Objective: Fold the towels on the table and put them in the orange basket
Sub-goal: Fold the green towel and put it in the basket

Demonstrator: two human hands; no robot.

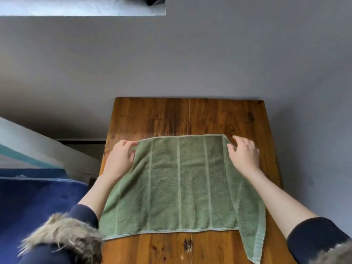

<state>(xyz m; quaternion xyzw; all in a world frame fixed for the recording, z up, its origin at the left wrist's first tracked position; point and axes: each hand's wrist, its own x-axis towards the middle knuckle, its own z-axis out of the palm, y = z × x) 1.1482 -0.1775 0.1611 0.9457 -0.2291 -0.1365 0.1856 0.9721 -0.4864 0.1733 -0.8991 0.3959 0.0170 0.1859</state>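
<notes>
Item 1, towel (182, 183): green, ribbed with pale stripes, lying flat on the wooden table (190, 115), covering its middle and near part; the lower right corner runs out in a loose point toward the table's near edge, so the cloth looks already doubled unevenly, though how many layers cannot be told. The stripes run from the towel's near hem to its far hem; the far hem lies crosswise between the 2 hands. Item 2, left hand (119, 159): at the towel's far left corner, fingers curled with the tips pinching or touching the hem; whether the cloth is truly gripped cannot be told. Item 3, right hand (243, 153): at the towel's far right corner, fingers spread and bent over the edge, resting on or just beside it; grasp likewise uncertain. Both hands sit equally near their own corners, with the body of the towel lying from them toward the person. Judgement: the next fold likely brings the far hem toward the near hem, across the stripes, and needs both corners lifted together. Item 4, blue cloth (38, 202): left of the table. Orange basket: not in view.
</notes>
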